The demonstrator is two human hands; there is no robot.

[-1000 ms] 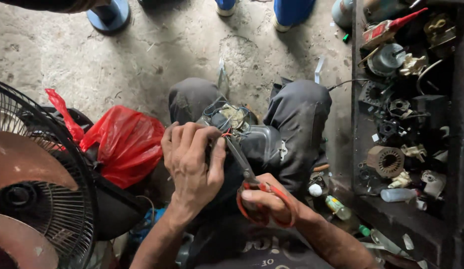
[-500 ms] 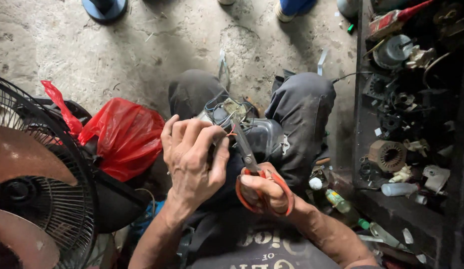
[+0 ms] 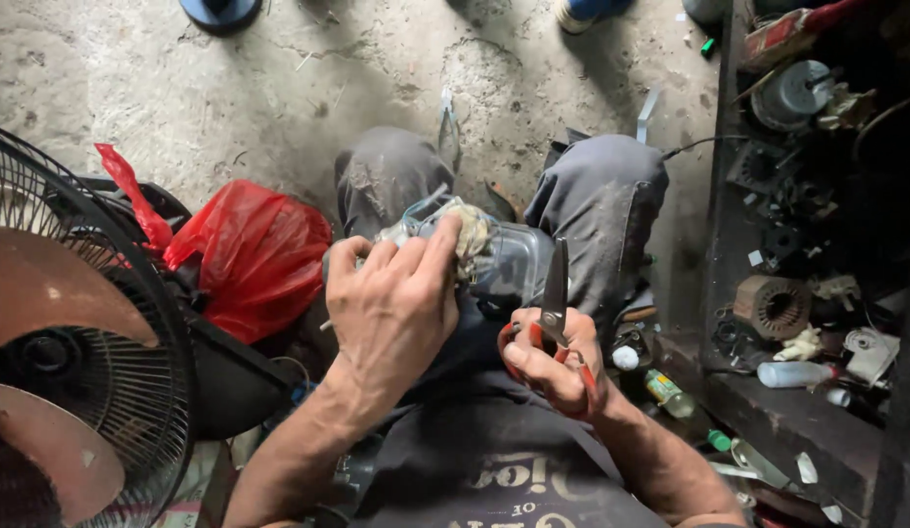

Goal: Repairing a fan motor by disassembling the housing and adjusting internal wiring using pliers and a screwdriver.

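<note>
The left hand (image 3: 391, 313) was closed over a small motor housing (image 3: 484, 259) resting on the person's lap between the knees, fingers wrapped across its pale, frayed winding. The right hand (image 3: 553, 357) gripped red-handled scissors (image 3: 556, 303), blades shut and pointing up, just beside the housing but apart from it. Judging by this, the work was midway: the casing already lay open, the winding looked partly loosened, and the trimming or clearing was not finished. A red plastic bag (image 3: 255, 249) lay near the fan (image 3: 74, 352).
</note>
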